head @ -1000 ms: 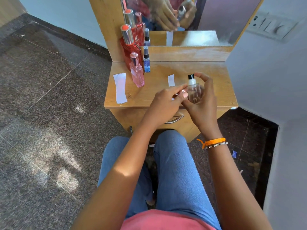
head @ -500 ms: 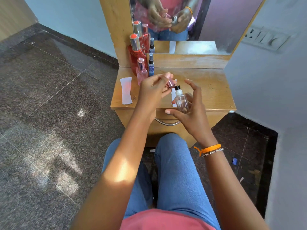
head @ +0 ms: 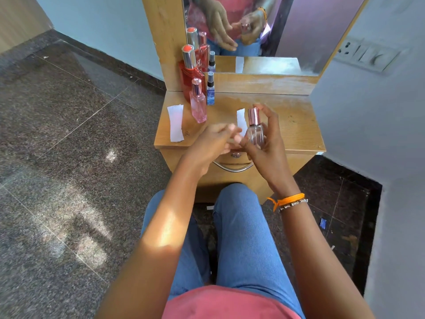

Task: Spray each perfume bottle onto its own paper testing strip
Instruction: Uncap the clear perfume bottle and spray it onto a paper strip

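My right hand (head: 266, 146) grips a small clear perfume bottle (head: 255, 134) with a pink metallic cap on, held upright above the front of the wooden dresser top (head: 294, 125). My left hand (head: 213, 143) hovers just left of the bottle with loosely bent fingers and holds nothing. A short white paper strip (head: 241, 117) lies behind my hands, partly hidden. A longer white strip (head: 176, 123) lies at the left end. Beside it stand a pink bottle (head: 198, 104), a tall red bottle (head: 190, 72) and a small blue spray bottle (head: 210, 92).
A mirror (head: 264, 35) rises at the back of the dresser and reflects the hands and bottles. A drawer with a metal handle (head: 232, 168) sits below the top. A wall with a switch panel (head: 365, 55) stands to the right. My knees are under the dresser front.
The pink cap, held apart in my left hand half a second ago, now sits on the clear bottle. My left hand has let go and dropped lower.
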### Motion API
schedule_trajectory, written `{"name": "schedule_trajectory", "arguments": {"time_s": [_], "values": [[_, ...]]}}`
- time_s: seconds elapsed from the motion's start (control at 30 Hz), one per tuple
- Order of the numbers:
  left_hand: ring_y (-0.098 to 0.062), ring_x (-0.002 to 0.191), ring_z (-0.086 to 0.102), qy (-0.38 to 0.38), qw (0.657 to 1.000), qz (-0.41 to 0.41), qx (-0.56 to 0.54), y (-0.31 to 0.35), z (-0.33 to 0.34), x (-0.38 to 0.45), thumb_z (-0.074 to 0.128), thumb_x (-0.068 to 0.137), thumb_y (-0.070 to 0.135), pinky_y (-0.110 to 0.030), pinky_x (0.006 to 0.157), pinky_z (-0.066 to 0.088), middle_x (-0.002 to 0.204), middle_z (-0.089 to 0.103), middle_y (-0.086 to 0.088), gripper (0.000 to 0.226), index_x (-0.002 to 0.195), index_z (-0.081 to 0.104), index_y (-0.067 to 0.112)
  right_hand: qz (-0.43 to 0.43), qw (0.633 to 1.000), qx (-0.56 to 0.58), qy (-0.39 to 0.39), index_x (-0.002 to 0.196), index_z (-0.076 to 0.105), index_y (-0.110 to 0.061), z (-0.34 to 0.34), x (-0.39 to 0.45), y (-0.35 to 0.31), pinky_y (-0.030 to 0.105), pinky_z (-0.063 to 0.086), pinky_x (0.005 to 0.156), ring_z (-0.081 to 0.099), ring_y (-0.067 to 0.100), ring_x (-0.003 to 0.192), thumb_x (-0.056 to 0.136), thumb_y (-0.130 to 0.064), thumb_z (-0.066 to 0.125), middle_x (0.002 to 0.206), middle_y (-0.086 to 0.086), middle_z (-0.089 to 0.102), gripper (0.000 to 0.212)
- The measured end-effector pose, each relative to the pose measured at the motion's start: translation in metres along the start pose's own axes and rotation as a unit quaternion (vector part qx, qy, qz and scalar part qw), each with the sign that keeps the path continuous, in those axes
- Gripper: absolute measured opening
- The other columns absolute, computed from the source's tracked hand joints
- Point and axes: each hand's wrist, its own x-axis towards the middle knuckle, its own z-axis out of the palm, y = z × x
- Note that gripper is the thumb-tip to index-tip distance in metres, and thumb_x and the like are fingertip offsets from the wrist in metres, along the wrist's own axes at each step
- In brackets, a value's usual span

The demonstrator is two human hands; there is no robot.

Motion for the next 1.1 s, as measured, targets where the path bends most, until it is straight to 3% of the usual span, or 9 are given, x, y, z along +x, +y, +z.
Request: {"name": "schedule_trajectory", "arguments": {"time_s": [0.13,0.23,0.33,0.5,0.57,0.73,0.9,1.0,1.1], "values": [[-0.004,0.090,0.060,-0.103,0.994,0.006,0.040,-0.007,0.005,-0.004,0.051,0.094,0.006,-0.015,0.086,0.048,0.102,0.064,0.001,0.028,0.121,0.055,0.012,0.024,0.998,0.048,0.038,0.128,0.039,-0.036,0.004,0.008,-0.003,0.046,0.051,0.082,0.054,0.015,0.084,0.100,-0.032,0.040,0.095,-0.005,0.054,0.029],[-0.008,0.085,0.062,-0.049,0.997,0.045,0.031,-0.015,0.012,0.002,0.062,0.086,0.003,-0.030,0.090,0.051,0.090,0.067,-0.001,0.031,0.113,0.062,0.017,0.015,0.993,0.085,0.081,0.113,0.051,-0.033,0.005,0.014,-0.006,0.050,0.048,0.091,0.056,0.022,0.098,0.100,-0.031,0.035,0.105,0.004,0.057,0.020],[-0.014,0.092,0.063,0.008,0.996,0.060,0.064,-0.024,0.014,0.005,0.069,0.079,0.010,-0.040,0.097,0.049,0.096,0.069,-0.002,0.029,0.106,0.068,0.020,0.012,0.989,0.108,0.104,0.098,0.058,-0.019,-0.004,0.021,-0.009,0.035,0.049,0.085,0.059,0.018,0.092,0.097,-0.017,0.047,0.098,0.006,0.062,0.011],[-0.008,0.089,0.063,0.112,0.976,0.112,0.152,-0.019,0.011,0.008,0.070,0.079,0.009,-0.007,0.069,0.044,0.104,0.070,0.002,0.037,0.115,0.065,0.016,0.003,0.991,0.104,0.080,0.079,0.058,-0.016,-0.023,0.035,-0.018,0.023,0.052,0.074,0.065,0.003,0.074,0.078,0.001,0.071,0.071,-0.013,0.070,0.022],[-0.007,0.088,0.063,0.120,0.972,0.130,0.157,-0.017,0.013,0.008,0.069,0.080,0.008,-0.003,0.063,0.044,0.099,0.068,0.005,0.034,0.114,0.066,0.015,-0.002,0.993,0.078,0.087,0.084,0.056,-0.017,-0.024,0.037,-0.022,0.025,0.051,0.072,0.060,0.003,0.070,0.073,-0.004,0.077,0.068,-0.013,0.065,0.027],[-0.008,0.092,0.065,0.120,0.971,0.146,0.149,-0.012,0.016,0.012,0.069,0.082,0.015,-0.015,0.074,0.049,0.100,0.071,0.002,0.028,0.109,0.068,0.019,0.046,0.996,0.079,0.008,0.116,0.052,-0.017,-0.021,0.027,-0.013,0.035,0.051,0.091,0.061,0.018,0.096,0.076,-0.015,0.073,0.102,0.001,0.063,0.045],[0.000,0.094,0.061,0.116,0.973,0.150,0.129,-0.010,0.016,0.015,0.070,0.081,0.018,0.003,0.068,0.041,0.110,0.068,0.004,0.038,0.119,0.063,0.016,0.058,0.997,0.043,0.002,0.113,0.058,-0.009,-0.019,0.023,-0.001,0.025,0.051,0.083,0.064,0.013,0.091,0.078,0.009,0.067,0.096,0.000,0.067,0.040],[-0.010,0.114,0.056,0.127,0.975,0.125,0.132,-0.013,0.012,0.018,0.066,0.084,0.012,-0.007,0.082,0.040,0.129,0.059,0.002,0.050,0.132,0.051,0.015,0.049,0.998,0.022,0.037,0.109,0.059,-0.014,-0.018,0.038,0.002,0.022,0.051,0.081,0.064,0.007,0.088,0.078,0.010,0.065,0.096,-0.005,0.067,0.040],[-0.006,0.105,0.056,0.138,0.975,0.119,0.128,-0.016,0.006,0.019,0.060,0.088,0.010,-0.002,0.078,0.038,0.126,0.061,0.002,0.039,0.127,0.056,0.015,0.033,0.997,-0.011,0.063,0.110,0.058,-0.006,-0.014,0.061,0.011,0.024,0.052,0.082,0.063,0.013,0.090,0.078,0.005,0.066,0.096,-0.002,0.065,0.034]]}}
